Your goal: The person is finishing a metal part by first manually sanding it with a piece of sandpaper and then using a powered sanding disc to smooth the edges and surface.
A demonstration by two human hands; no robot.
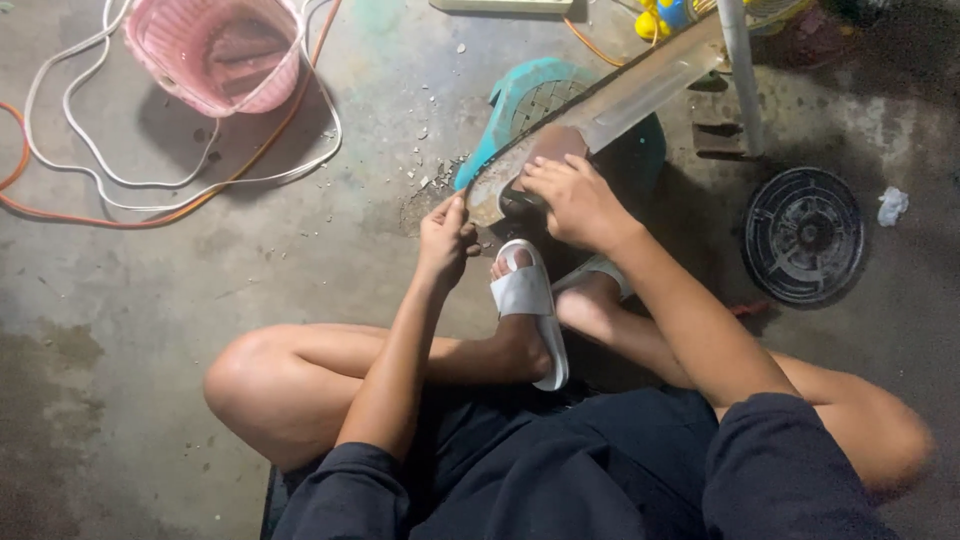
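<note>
Person seated on floor, working a long flat blade (610, 105).
Left hand (447, 240) pinches its tip steady; right hand (575, 200) presses fingers flat on a small brown block (556, 145).

Home workshop: bare concrete floor (150, 330), cables (120, 180)

Two hands (447, 240), two white sandals (528, 300), one pink basket (215, 50), one teal stool (540, 95), one round black grille (803, 235).

No packages, labels, signs or screens show anywhere on this concrete floor.
</note>
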